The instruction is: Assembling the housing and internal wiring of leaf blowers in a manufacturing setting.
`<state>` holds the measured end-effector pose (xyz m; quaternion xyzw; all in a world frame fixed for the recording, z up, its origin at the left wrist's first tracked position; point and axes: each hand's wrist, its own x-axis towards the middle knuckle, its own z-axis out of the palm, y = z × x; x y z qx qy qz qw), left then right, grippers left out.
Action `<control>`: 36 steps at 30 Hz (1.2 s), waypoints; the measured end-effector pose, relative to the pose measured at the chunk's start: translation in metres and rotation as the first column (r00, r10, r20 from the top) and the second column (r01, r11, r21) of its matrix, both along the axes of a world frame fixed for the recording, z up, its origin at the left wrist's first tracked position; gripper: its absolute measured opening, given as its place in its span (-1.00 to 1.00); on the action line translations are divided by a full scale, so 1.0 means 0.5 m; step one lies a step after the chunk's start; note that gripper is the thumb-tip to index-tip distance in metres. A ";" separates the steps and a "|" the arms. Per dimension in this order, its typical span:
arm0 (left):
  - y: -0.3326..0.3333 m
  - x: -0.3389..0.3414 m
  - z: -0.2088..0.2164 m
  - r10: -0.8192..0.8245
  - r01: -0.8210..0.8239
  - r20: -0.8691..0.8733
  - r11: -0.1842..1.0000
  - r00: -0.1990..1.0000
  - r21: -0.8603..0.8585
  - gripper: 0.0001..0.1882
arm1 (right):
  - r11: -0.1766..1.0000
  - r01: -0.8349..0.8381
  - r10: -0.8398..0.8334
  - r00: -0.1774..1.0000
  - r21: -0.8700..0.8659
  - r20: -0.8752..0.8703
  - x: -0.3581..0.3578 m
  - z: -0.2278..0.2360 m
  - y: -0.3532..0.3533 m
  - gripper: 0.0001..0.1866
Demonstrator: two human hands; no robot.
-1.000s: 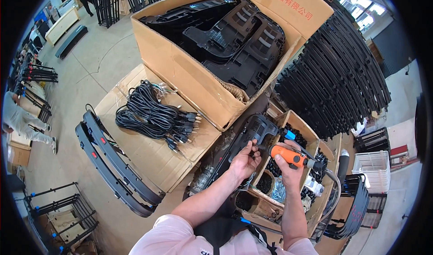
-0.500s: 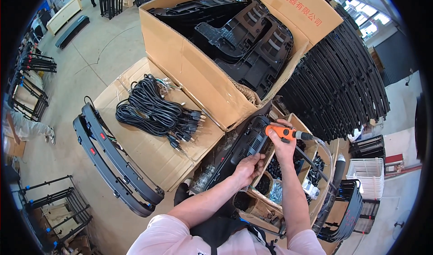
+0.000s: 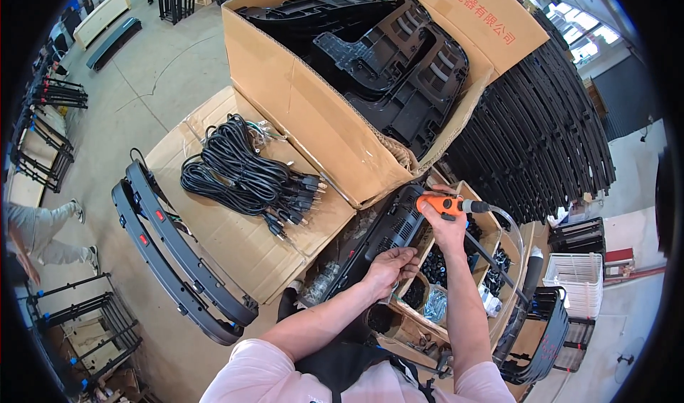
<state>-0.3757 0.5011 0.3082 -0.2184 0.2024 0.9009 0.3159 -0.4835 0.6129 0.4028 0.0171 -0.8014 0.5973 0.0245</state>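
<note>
Your right hand (image 3: 447, 225) is raised w/ fingers wrapped round the orange driver (image 3: 443, 203), which lies across w/ its hose end pointing right. Your left hand (image 3: 390, 269) curls on the near end of the black panel (image 3: 385, 238), whose long axis runs near-left to far-right, below the big box (image 3: 313, 128).

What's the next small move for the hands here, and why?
Probably bring the orange driver tip down squarely onto the black panel before driving. The right hand grips the driver at the panel's far end by the big box, while the left hand steadies the panel's near edge. Whether the tip touches cannot be told.
</note>
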 end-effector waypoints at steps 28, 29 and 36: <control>-0.007 -0.071 -0.031 0.299 -0.331 0.271 0.940 0.915 0.077 -0.72 | 0.993 -0.041 0.041 0.999 -0.110 -0.005 0.081 0.062 0.025 -0.46; -0.009 -0.075 -0.033 0.304 -0.340 0.280 0.936 0.911 0.090 -0.73 | 0.995 -0.036 0.039 0.999 -0.090 0.025 0.100 0.075 0.026 -0.45; -0.006 -0.069 -0.032 0.306 -0.354 0.254 0.920 0.917 0.169 -0.73 | 0.991 0.000 0.007 0.999 -0.136 0.046 0.150 0.074 0.034 -0.44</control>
